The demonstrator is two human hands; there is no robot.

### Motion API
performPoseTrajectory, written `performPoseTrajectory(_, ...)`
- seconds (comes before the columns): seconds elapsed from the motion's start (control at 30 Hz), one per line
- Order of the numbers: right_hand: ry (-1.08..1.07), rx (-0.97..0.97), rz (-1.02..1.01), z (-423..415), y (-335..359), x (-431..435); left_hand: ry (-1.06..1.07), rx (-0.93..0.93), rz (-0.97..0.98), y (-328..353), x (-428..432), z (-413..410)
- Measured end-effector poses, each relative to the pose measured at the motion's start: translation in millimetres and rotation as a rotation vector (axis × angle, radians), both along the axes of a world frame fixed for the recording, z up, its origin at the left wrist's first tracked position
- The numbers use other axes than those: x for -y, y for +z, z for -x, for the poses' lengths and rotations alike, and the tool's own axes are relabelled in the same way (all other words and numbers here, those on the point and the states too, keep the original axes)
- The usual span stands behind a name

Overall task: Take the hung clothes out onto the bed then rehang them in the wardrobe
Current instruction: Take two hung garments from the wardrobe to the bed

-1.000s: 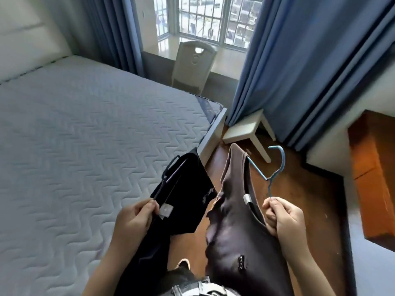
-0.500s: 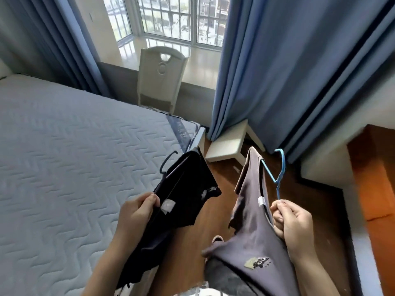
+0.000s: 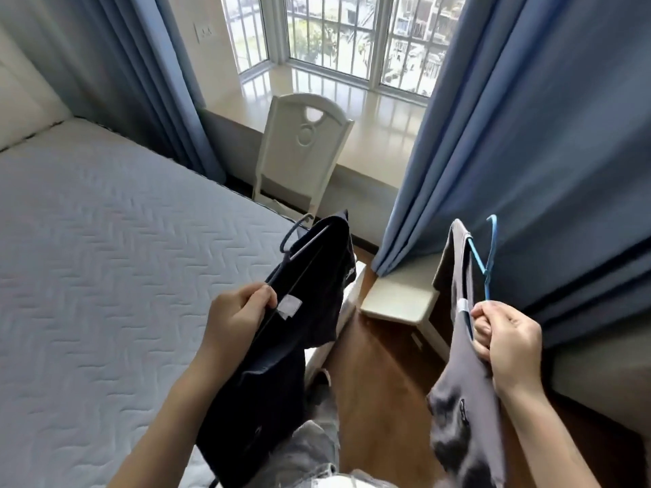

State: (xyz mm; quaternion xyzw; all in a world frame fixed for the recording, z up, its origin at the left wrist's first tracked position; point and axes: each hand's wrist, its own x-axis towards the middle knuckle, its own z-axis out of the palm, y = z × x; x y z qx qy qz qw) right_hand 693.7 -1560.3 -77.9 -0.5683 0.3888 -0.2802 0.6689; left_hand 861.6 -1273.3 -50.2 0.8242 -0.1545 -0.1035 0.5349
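My left hand (image 3: 236,315) grips the collar of a black shirt (image 3: 285,332) on a dark hanger (image 3: 294,234), held over the bed's right edge. In my right hand (image 3: 507,338) I hold a grey-brown shirt (image 3: 461,410) by its blue hanger (image 3: 488,255), above the wooden floor. Both shirts hang down from my hands, apart from each other. The bed (image 3: 105,276), a bare quilted white mattress, fills the left side. No wardrobe is in view.
A white chair (image 3: 303,149) stands at the bed's far corner under the barred window. A low white stool (image 3: 398,301) sits on the wooden floor (image 3: 380,410) between the shirts. Blue curtains (image 3: 528,135) hang at the right and far left.
The view has tilted up, so more of the window and chair show. Both hands keep their shirts, now raised and spread wider apart.
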Motion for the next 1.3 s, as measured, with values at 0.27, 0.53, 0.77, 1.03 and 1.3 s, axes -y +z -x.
performPoseTrajectory(0.27,-0.138,0.007,0.050,-116.1,3.3,98.2,-0.097,-0.067,0.060,-16.9,101.1,-115.3)
performPoseTrajectory(0.53,-0.130,-0.011,0.025,-192.4,0.2,163.6,-0.203,-0.116,0.080,-19.3,184.0,-158.9)
performPoseTrajectory(0.77,-0.050,-0.043,-0.073,-234.5,-14.7,212.2,-0.221,-0.121,0.066,-16.9,258.9,-157.3)
performPoseTrajectory(1.03,0.034,-0.079,-0.100,-262.1,-25.3,235.1,-0.106,-0.173,0.101,-20.1,281.8,-180.8)
performPoseTrajectory(1.3,0.130,-0.143,-0.116,-306.9,-41.5,198.2,0.112,-0.197,-0.015,-89.2,214.1,-256.4)
